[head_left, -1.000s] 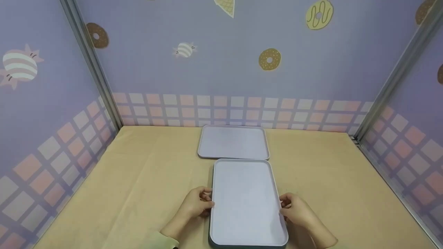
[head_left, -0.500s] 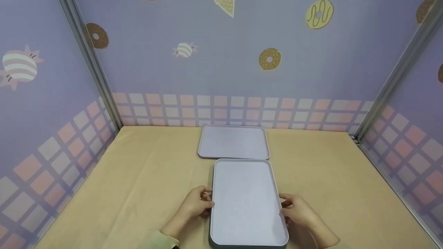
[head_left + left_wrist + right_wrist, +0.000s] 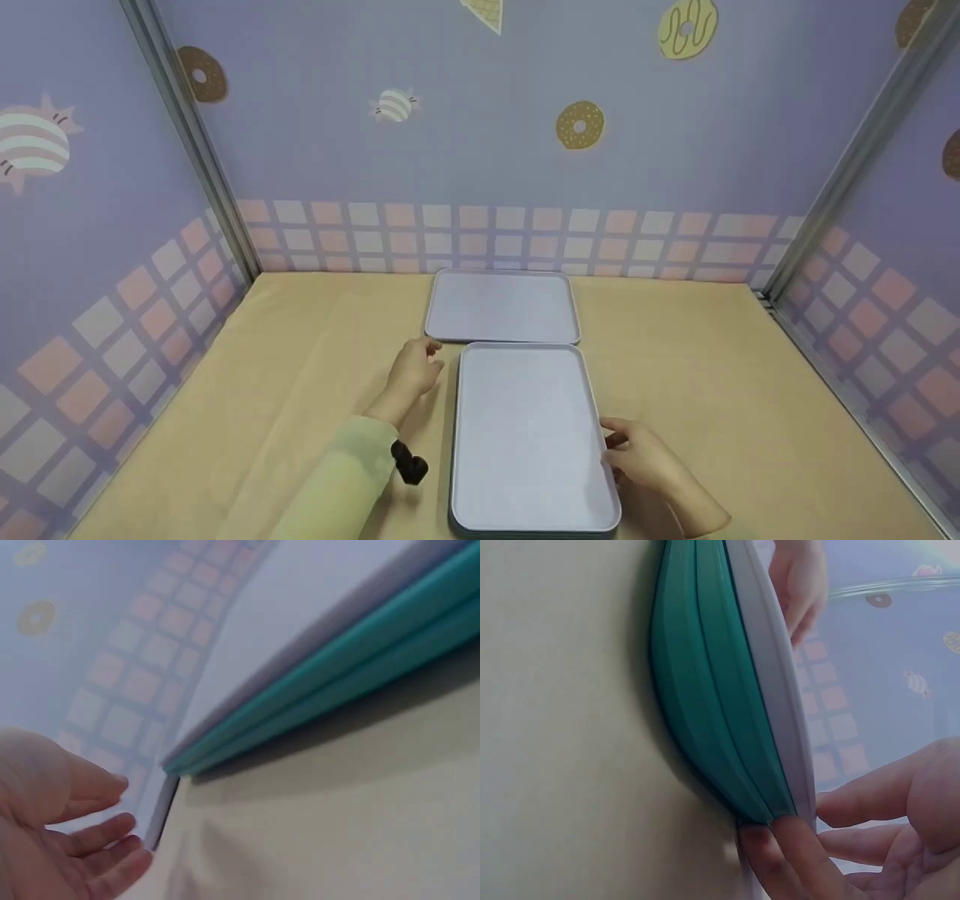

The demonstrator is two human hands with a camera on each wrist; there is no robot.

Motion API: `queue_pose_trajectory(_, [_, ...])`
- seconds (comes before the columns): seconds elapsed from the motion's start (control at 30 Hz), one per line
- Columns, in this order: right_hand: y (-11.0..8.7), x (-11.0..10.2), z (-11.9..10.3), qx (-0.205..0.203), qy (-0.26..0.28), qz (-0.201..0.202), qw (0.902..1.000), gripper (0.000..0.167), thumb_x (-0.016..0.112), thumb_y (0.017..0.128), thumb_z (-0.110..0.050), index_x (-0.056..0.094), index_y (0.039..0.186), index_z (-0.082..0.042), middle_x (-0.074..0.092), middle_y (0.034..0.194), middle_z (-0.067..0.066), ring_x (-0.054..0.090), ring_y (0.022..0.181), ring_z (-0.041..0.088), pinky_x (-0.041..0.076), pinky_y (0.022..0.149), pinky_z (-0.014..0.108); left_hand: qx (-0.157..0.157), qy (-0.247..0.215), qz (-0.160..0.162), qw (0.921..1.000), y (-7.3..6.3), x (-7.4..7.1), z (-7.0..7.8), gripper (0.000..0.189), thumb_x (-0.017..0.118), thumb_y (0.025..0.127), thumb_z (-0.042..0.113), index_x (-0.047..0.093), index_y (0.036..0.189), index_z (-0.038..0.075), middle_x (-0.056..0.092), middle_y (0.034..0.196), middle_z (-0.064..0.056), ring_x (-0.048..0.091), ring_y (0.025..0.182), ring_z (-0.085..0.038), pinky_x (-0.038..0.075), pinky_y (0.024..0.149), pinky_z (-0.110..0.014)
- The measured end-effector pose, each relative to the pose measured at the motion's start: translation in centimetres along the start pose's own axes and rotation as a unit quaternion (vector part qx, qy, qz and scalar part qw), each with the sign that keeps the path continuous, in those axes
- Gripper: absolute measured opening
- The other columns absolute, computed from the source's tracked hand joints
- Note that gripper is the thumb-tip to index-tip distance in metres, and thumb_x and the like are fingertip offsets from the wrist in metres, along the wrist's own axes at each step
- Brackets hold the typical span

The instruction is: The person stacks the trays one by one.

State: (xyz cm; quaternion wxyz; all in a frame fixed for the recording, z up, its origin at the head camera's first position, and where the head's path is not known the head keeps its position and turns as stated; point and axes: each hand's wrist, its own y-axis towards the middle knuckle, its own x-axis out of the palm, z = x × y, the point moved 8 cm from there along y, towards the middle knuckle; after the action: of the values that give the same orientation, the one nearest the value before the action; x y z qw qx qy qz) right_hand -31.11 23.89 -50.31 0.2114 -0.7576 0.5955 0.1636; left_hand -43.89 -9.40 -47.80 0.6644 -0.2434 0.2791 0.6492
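Pale lavender tray point(image 3: 534, 435) tops teal trays point(image 3: 686, 667)

Matte, rectangular, round-cornered and low-rimmed, it lies lengthwise at the worktop's point(image 3: 712, 375) near middle. The right hand point(image 3: 639, 454), fingers curled, grips the teal trays at their right edge. The left hand point(image 3: 412, 367), loosely parted and holding nothing, is beside a matching far tray's point(image 3: 501, 306) near-left corner.

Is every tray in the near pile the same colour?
No, the right wrist view shows green trays under the pale top tray.

Stacked trays point(image 3: 534, 439) are lying on the table point(image 3: 697, 360) between my left hand point(image 3: 415, 367) and right hand point(image 3: 639, 454). Another tray point(image 3: 502, 306) is lying behind.
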Motion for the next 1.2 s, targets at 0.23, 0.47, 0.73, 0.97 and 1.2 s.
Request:
queue_pose_trajectory(0.23, [0.1,0.3,-0.1,0.001,0.012,0.002,0.9999,0.062,0.059,0.088,0.006,0.04,0.146,0.019,0.065,0.107,0.026,0.068,0.072,0.021,0.061,0.061,0.038,0.023,0.12,-0.008,0.9925,3.5,0.4,-0.6,0.041,0.058,0.1,0.005,0.057,0.141,-0.001,0.05,0.151,-0.023,0.046,0.143,-0.04,0.043,0.116,-0.053])
queue_pose_trajectory(0.47, [0.0,0.3,-0.5,-0.012,0.02,-0.005,0.9997,0.063,0.059,0.087,0.006,0.039,0.145,0.02,0.065,0.106,0.026,0.068,0.074,0.021,0.061,0.06,0.037,0.057,0.18,-0.062,0.9801,4.4,1.4,-0.7,0.044,0.051,0.102,0.0,0.053,0.146,-0.003,0.045,0.157,-0.025,0.038,0.15,-0.041,0.031,0.126,-0.051])
queue_pose_trajectory(0.73, [0.0,-0.2,-0.3,-0.011,0.011,-0.004,0.9999,0.062,0.059,0.088,0.006,0.039,0.146,0.019,0.065,0.106,0.025,0.068,0.077,0.021,0.062,0.062,0.038,0.084,0.275,0.036,0.9571,4.7,1.0,-0.3,0.014,0.072,0.092,0.007,0.075,0.105,0.002,0.07,0.107,-0.017,0.064,0.108,-0.038,0.053,0.09,-0.052])
queue_pose_trajectory(0.97, [0.0,-0.2,0.2,0.0,0.004,-0.004,1.0,0.06,0.06,0.09,0.006,0.041,0.146,0.016,0.065,0.108,0.024,0.069,0.082,0.021,0.062,0.066,0.037,0.067,0.295,0.05,0.9519,4.4,0.9,-0.5,0.008,0.072,0.094,0.012,0.074,0.1,0.007,0.071,0.103,-0.013,0.063,0.103,-0.034,0.047,0.085,-0.047])
queue_pose_trajectory(1.2, [0.0,-0.1,0.2,-0.002,0.005,0.002,1.0,0.06,0.06,0.089,0.006,0.042,0.145,0.018,0.065,0.107,0.024,0.068,0.083,0.021,0.062,0.066,0.036,0.085,0.329,0.048,0.9392,4.0,0.8,-0.2,0.018,0.061,0.096,0.006,0.075,0.107,0.01,0.072,0.104,-0.014,0.064,0.099,-0.033,0.044,0.082,-0.045])
